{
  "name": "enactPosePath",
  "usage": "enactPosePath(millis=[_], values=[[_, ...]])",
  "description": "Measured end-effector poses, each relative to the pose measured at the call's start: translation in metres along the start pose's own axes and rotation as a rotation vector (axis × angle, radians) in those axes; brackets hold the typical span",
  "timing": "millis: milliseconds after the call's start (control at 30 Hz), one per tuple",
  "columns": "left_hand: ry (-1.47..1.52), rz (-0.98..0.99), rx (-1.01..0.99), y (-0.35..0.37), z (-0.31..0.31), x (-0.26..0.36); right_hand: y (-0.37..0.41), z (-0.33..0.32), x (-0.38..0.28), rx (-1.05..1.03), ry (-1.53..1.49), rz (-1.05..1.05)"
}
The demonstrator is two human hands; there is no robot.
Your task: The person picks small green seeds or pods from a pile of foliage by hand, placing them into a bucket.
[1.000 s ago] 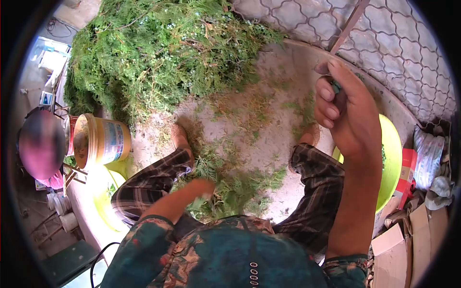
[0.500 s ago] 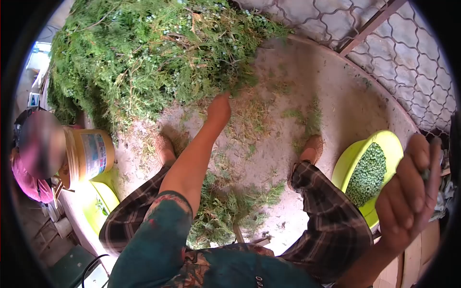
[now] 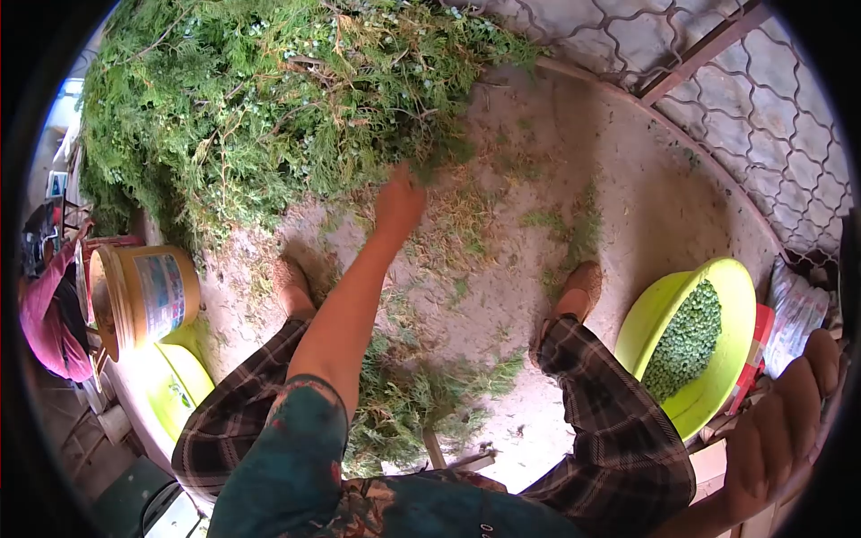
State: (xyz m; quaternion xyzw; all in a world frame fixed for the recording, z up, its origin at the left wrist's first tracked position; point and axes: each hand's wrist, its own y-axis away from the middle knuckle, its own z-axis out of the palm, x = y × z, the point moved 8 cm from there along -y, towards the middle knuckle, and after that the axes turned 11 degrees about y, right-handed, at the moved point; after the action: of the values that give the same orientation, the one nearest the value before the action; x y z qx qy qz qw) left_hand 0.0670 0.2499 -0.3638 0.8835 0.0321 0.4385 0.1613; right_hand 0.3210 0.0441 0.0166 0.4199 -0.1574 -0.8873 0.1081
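Note:
My left hand [image 3: 399, 204] reaches forward to the lower edge of a big heap of evergreen branches [image 3: 269, 117] dotted with pale berries. Its fingers are closed on an evergreen sprig [image 3: 439, 160], which is smeared by motion. At the lower right, my right hand [image 3: 778, 430] is raised with its fingers curled; whatever lies inside them is hidden. Beside it stands a tilted yellow-green basin [image 3: 639, 316] holding many small green berries [image 3: 686, 345]. Cut evergreen pieces [image 3: 404, 403] lie on the ground between my legs.
At left are a yellow bucket [image 3: 121, 300] with a label, another yellow-green basin [image 3: 166, 381] and a person in pink [image 3: 54, 314]. A curved rim [image 3: 717, 170] borders the wavy-patterned paving [image 3: 744, 108]. A whitish plastic bag [image 3: 794, 305] lies beyond the right basin.
My left hand has shifted slightly left in view. My right hand has moved down and right, uncovering more of the basin and the bag. The view has shifted a little.

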Motion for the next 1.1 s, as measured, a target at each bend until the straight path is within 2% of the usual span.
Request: enactPosePath(millis=[33,100,133,200,233,300,400,533,567,667,733,800,867,933,967,1000,1100], values=[[0.003,-0.003,-0.001,-0.014,0.0,0.003,0.006,0.0,-0.001,0.068,0.048,-0.088],[0.197,-0.354,0.082,-0.034,-0.004,-0.017,0.013,-0.005,-0.001,0.174,0.109,-0.193],[0.197,-0.349,0.079,-0.037,0.007,-0.028,0.012,-0.004,0.001,0.177,0.11,-0.198],[-0.164,0.022,0.125,-0.049,0.031,-0.028,0.006,-0.002,0.006,0.176,0.019,-0.169],[-0.165,0.027,0.124,-0.04,0.034,-0.019,0.007,-0.004,0.006,0.17,-0.026,-0.178],[-0.391,0.113,-0.031,-0.009,0.055,-0.003,0.006,-0.004,0.004,0.157,-0.015,-0.189],[-0.301,0.194,0.012,0.019,0.056,-0.005,0.009,-0.003,0.002,0.131,0.029,-0.194],[-0.208,0.075,-0.072,0.039,0.051,-0.023,0.014,-0.004,0.0,0.042,0.027,-0.199],[-0.127,0.104,0.005,0.036,0.046,-0.03,0.015,-0.003,0.0,0.043,0.026,-0.199],[0.017,0.155,0.14,0.024,0.026,-0.023,0.014,-0.001,0.0,0.157,-0.032,-0.17],[0.082,0.183,0.207,0.003,0.014,-0.008,0.014,-0.01,0.003,0.437,-0.059,-0.154],[0.095,0.288,0.305,-0.022,0.008,0.016,0.017,-0.012,0.006,0.389,-0.03,-0.184],[0.045,0.271,0.361,-0.056,0.014,0.019,0.012,-0.014,0.002,0.342,-0.002,-0.214],[-0.011,0.249,0.411,-0.076,0.017,0.014,-0.002,-0.002,0.007,0.133,-0.036,-0.097],[-0.105,0.182,0.304,-0.088,0.026,0.006,-0.006,0.006,0.011,0.031,-0.054,-0.037],[-0.2,0.113,0.194,-0.093,0.034,0.002,-0.008,0.006,0.01,0.033,-0.055,-0.037],[-0.111,0.056,0.158,-0.069,0.034,-0.006,-0.006,0.005,0.009,0.069,-0.082,-0.033]])
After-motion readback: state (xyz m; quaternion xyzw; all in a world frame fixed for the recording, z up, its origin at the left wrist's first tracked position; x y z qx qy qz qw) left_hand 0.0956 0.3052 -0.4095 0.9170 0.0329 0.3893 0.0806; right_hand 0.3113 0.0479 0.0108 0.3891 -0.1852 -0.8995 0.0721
